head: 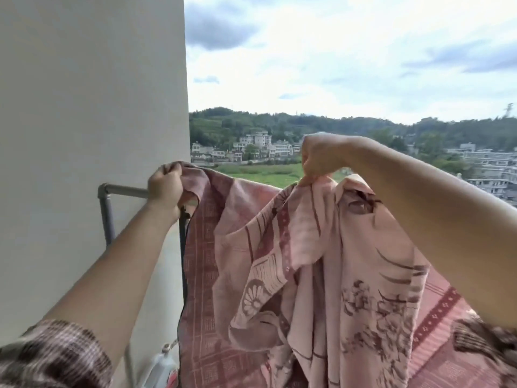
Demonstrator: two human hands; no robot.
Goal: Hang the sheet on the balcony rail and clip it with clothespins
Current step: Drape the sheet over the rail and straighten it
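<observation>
A pink sheet (279, 261) with dark red patterns hangs bunched in front of me, draped partly over the balcony rail. My left hand (165, 187) grips the sheet's upper left corner just above the grey metal rail (126, 191). My right hand (319, 158) pinches a fold of the sheet's top edge and holds it up, higher than the rail. Most of the rail is hidden behind the cloth. I see no clothespins.
A pale wall (89, 121) rises close on the left, where the rail's pipe bends down at an elbow (103, 191). Beyond the rail lie a green field, buildings and wooded hills. Something white and red (165, 368) stands low by the wall.
</observation>
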